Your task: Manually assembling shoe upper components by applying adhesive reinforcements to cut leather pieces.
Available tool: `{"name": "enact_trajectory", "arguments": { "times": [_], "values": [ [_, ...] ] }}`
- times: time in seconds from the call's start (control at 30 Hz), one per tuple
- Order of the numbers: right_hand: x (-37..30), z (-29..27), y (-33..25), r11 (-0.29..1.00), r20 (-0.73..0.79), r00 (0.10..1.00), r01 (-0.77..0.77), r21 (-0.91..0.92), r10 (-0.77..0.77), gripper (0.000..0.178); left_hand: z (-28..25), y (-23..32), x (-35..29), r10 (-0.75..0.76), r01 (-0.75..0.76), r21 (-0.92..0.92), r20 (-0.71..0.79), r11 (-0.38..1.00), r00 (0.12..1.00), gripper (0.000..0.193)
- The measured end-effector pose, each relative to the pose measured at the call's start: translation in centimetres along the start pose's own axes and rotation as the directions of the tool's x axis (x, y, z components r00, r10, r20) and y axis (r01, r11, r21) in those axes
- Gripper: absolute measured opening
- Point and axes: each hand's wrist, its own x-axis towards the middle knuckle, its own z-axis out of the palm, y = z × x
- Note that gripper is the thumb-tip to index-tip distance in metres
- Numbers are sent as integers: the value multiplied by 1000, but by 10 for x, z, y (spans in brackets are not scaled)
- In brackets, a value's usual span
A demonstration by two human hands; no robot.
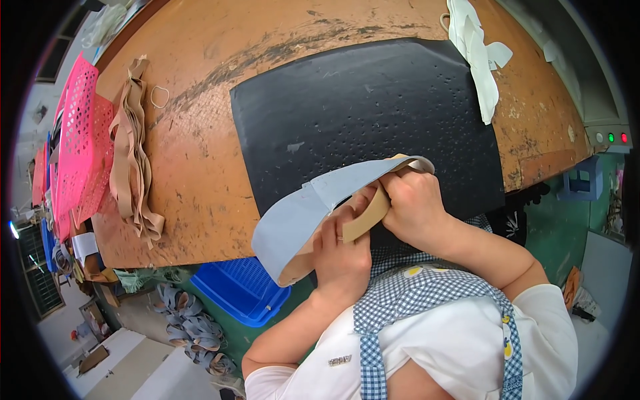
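Observation:
A curved light-blue leather-like piece (303,207) with a seam and a beige inner side is held over the near edge of a black mat. My left hand (343,257) is closed at its near side, fingers bent against its inner face. A short tan strip (367,217) curls between my two hands, its free end by my left fingers. My right hand (413,203) pinches the piece and the strip's upper end near the piece's right end. The fingertips of both hands are partly hidden behind the material.
The black mat (360,100) lies on a worn wooden table (193,133). Tan strips (133,160) lie at left beside a pink perforated basket (83,133). White pieces (477,60) overlap the mat's far right corner. Below the table are a blue basket (233,293) and bundled blue-grey pieces (193,327).

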Motion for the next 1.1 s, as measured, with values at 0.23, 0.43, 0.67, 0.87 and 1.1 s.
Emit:
{"name": "enact_trajectory", "arguments": {
  "times": [0.23, 0.43, 0.67, 0.87, 1.1],
  "values": [
    [5, -33, 12, 963, 93, 980, -190, 191, 175, 13, -3, 0, 6, 58, -60, 38, 53, 997, 997, 53],
    [6, -38, 20, 931, 163, 952, -290, 221, 258, 12, -5, -2, 7, 63, -70, 97, 76, 993, 995, 59],
    [11, -35, 20, 950, 119, 967, -246, 194, 226, 10, -4, -2, 12, 105, -114, 166, 64, 980, 992, 62],
    [11, -31, 28, 997, 65, 996, -70, 24, 69, 16, -6, 8, 32, 117, -163, 240, 195, 957, 974, 65],
    [20, -69, 33, 915, 227, 918, -365, 170, 325, 17, 2, 7, 37, 216, -228, 90, 128, 969, 968, 65]
  ]
}}
